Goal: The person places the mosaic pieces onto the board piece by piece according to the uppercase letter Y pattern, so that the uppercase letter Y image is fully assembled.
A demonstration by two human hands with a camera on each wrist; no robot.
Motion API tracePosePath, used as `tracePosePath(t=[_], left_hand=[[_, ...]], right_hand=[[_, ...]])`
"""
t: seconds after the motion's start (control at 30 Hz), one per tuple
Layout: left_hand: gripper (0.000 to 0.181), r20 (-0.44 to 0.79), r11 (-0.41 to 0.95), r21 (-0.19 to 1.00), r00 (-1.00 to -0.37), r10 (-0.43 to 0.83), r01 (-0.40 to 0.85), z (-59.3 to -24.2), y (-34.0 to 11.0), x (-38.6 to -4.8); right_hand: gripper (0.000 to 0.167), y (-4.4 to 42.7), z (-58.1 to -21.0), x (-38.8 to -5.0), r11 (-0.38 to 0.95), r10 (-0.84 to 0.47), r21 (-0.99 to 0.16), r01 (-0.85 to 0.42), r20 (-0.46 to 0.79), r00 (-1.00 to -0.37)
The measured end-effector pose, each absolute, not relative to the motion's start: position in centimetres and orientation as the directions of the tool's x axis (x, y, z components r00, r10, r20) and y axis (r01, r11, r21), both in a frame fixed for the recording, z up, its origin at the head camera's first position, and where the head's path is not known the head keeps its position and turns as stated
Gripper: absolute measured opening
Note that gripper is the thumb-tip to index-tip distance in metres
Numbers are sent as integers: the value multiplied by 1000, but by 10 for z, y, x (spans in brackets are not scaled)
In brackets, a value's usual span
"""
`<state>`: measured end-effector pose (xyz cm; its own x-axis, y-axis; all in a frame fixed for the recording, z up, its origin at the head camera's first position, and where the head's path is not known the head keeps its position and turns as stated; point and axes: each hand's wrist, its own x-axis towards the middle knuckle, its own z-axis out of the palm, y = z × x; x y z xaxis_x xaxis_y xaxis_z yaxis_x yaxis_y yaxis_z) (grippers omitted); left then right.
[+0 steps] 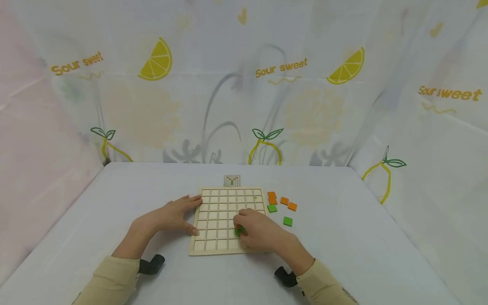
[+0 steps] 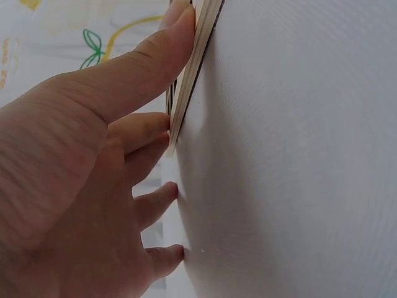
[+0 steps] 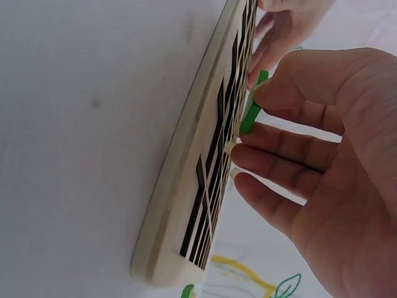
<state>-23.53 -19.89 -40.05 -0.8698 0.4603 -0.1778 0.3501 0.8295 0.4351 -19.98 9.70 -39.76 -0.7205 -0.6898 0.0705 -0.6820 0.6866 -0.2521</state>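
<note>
A wooden grid board (image 1: 213, 253) with square cells lies on the white table. My left hand (image 1: 169, 217) rests at its left side, fingers spread; the left wrist view shows the thumb (image 2: 139, 77) against the board's edge and other fingertips on the tabletop. Over the lower right part of the grid, my right hand (image 1: 261, 231) pinches a green square tile (image 1: 239, 231). In the right wrist view that green tile (image 3: 253, 108) stands tilted between thumb and finger, close to the grid, while other fingertips reach the board's surface. The cells under the right hand are hidden.
Several orange tiles (image 1: 292, 206) lie right of the board, two of them touching or overlapping. Two green tiles lie there too, one near the board's edge (image 1: 272, 208) and one farther out (image 1: 287, 221). A small card with a gridded pattern (image 1: 231, 181) lies behind the board.
</note>
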Motion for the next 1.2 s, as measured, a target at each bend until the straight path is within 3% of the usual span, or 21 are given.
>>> tracePosePath(t=[1.2], left_hand=[[104,-176,828,438,-870,461,350,-395,-196,-230]], right_hand=[[8,81,-399,-195,644,-750,-92,-759,121,-651]])
